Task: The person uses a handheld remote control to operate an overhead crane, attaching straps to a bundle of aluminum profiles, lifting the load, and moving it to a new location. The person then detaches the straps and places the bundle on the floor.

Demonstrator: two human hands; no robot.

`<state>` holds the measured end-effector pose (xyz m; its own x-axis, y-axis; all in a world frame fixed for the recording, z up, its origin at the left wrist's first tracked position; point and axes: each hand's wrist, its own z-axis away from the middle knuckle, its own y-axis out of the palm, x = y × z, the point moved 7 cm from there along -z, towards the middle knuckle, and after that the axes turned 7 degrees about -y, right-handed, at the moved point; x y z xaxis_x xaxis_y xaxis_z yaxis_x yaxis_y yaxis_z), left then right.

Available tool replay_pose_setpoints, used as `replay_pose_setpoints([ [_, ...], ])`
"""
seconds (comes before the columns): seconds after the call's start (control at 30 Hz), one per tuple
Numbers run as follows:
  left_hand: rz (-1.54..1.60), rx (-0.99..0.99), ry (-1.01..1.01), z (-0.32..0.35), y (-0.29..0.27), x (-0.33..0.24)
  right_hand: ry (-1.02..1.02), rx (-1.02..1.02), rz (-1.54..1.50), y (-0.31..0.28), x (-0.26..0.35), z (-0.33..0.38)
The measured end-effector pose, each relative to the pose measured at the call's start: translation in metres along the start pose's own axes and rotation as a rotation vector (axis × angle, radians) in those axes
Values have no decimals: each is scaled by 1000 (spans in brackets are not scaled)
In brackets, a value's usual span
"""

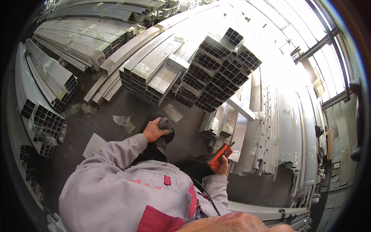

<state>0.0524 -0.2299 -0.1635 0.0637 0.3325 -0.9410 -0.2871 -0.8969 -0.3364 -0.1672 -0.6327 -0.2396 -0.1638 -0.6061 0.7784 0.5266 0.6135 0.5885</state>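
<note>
My left hand is closed around a dark grey, rounded, soft-looking thing, whose kind I cannot make out. It is held in front of my dark trouser leg. In my right hand is an orange handheld remote control with dark buttons and a short black stub at its upper end. My fingers wrap round its lower part. Ahead of both hands rises a tall stack of square metal tubes, their open dark ends facing me. A pale bar juts out at the stack's lower right.
Wrapped bundles of metal profiles lie ahead and to the left. More square tubes lie at the far left. Long metal profiles line the right side. Scraps of plastic film and a pale sheet lie on the dark floor.
</note>
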Motion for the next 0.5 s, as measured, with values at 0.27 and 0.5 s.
replay_pose_setpoints([
  [0.27, -151, 264, -74, -40, 11, 42, 221, -129, 149, -9, -12, -29],
  [0.5, -236, 390, -143, -72, -5, 41, 502, -213, 209, -2, -19, -78],
])
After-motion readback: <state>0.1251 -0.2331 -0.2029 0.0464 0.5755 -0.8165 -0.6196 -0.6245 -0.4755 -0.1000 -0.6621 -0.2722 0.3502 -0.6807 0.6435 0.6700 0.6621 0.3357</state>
